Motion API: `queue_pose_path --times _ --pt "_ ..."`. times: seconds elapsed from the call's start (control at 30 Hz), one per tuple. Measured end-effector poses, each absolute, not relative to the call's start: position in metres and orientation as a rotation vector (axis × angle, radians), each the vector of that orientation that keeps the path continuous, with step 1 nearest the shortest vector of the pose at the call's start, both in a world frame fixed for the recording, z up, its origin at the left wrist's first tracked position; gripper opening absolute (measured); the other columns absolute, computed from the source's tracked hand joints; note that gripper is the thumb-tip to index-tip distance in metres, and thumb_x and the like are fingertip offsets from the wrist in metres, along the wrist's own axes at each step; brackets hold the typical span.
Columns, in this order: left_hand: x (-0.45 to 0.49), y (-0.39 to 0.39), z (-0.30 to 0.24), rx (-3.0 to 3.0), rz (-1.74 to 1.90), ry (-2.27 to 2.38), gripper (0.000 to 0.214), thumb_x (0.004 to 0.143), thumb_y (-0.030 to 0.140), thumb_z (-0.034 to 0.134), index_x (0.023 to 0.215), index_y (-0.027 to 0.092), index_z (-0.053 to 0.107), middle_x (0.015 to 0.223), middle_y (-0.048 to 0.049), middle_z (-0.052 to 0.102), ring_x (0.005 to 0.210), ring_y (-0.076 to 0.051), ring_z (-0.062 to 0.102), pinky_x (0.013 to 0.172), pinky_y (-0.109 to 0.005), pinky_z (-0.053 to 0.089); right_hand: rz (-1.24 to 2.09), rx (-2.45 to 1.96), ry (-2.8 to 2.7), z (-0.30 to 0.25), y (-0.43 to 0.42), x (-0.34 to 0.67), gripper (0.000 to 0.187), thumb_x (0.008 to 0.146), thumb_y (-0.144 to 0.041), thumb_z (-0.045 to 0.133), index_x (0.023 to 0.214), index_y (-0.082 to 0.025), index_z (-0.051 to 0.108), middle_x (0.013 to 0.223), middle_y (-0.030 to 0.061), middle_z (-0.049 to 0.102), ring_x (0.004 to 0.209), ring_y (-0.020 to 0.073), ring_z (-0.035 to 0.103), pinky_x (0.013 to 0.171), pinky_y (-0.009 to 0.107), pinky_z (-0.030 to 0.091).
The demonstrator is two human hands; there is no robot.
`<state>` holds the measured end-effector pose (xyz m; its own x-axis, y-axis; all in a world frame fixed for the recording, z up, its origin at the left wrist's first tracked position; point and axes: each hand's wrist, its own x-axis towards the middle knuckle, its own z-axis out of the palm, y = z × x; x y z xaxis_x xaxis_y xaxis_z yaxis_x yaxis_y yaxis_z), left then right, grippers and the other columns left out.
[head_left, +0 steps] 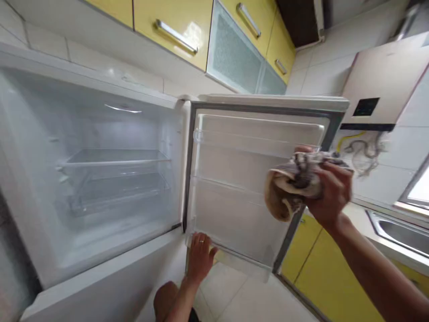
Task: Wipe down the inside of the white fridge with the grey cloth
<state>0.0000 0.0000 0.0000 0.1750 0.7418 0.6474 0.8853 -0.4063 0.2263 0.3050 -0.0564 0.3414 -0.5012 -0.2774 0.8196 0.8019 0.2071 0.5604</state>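
My right hand (331,192) grips a crumpled cloth (291,183), pale and tan with dark patches, and holds it up before the outer side of the open refrigerator door (234,205). Whether the cloth touches the door I cannot tell. Low down near the hinge, my left hand (200,257) hooks its fingers over the rim of the clear bottom door bin (234,260), thumb apart. A grey gasket (284,250) runs round the door's inner face. To the left is the refrigerator compartment (117,237), with a glass shelf (117,155) and a clear drawer (124,190).
Yellow wall cabinets (181,22) hang above the refrigerator. At right are a water heater (378,85) with hoses below, a steel sink (405,230) in the counter and yellow base cabinets (335,273). Pale floor tiles (234,290) and my knee (165,297) show below.
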Motion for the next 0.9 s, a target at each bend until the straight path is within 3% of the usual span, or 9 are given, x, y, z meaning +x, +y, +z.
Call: queue_pose_path --times 0.1,0.27,0.43,0.7,0.8,0.9 --pt "0.002 -0.002 0.004 -2.243 -1.065 -1.603 0.018 0.092 0.028 0.068 0.104 0.016 0.065 0.116 -0.0116 0.068 0.122 -0.033 0.062 0.118 -0.059 0.042 -1.588 -0.493 -1.878 0.344 -0.028 0.273 0.041 0.096 -0.008 0.057 0.134 -0.024 0.061 0.117 0.0114 0.068 0.107 0.026 0.065 0.087 0.036 0.052" --pt "0.004 -0.006 0.013 -2.267 -1.112 -1.654 0.012 0.088 0.024 0.071 0.096 0.016 0.066 0.109 -0.0116 0.07 0.121 -0.032 0.063 0.121 -0.058 0.038 -1.539 -0.584 -2.254 0.363 0.03 0.228 0.023 0.103 -0.016 0.05 0.119 -0.016 0.065 0.118 0.013 0.068 0.108 0.0242 0.062 0.091 0.034 0.051" --pt "0.006 -0.008 0.016 -2.293 -1.128 -1.723 0.012 0.089 0.022 0.068 0.099 0.015 0.067 0.112 -0.0129 0.069 0.123 -0.033 0.062 0.123 -0.058 0.035 -1.578 -0.64 -2.505 0.379 0.076 0.162 0.028 0.106 -0.024 0.047 0.127 -0.018 0.063 0.118 0.0133 0.068 0.099 0.0231 0.061 0.09 0.036 0.047" --pt "0.008 -0.007 0.016 -2.348 -1.196 -1.82 0.014 0.09 0.025 0.067 0.1 0.015 0.067 0.114 -0.0118 0.069 0.127 -0.031 0.059 0.127 -0.056 0.029 -1.38 -0.942 -2.54 0.369 0.098 0.057 0.034 0.109 -0.027 0.035 0.126 -0.018 0.062 0.118 0.0145 0.064 0.104 0.0254 0.059 0.073 0.032 0.042" --pt "0.005 -0.008 0.018 -2.369 -1.18 -1.841 0.017 0.092 0.029 0.065 0.1 0.014 0.068 0.116 -0.0134 0.069 0.129 -0.032 0.058 0.128 -0.056 0.027 -1.219 -1.001 -2.575 0.368 0.094 0.061 0.03 0.104 -0.025 0.047 0.13 -0.018 0.059 0.121 0.0146 0.063 0.105 0.0258 0.061 0.072 0.031 0.043" --pt "0.001 -0.01 0.021 -2.392 -1.17 -1.848 0.019 0.093 0.032 0.065 0.1 0.014 0.068 0.117 -0.0145 0.07 0.131 -0.032 0.058 0.128 -0.055 0.027 -1.052 -0.98 -2.694 0.367 0.087 0.078 0.05 0.093 -0.019 0.06 0.143 -0.018 0.051 0.133 0.0154 0.06 0.112 0.0265 0.062 0.085 0.033 0.047"
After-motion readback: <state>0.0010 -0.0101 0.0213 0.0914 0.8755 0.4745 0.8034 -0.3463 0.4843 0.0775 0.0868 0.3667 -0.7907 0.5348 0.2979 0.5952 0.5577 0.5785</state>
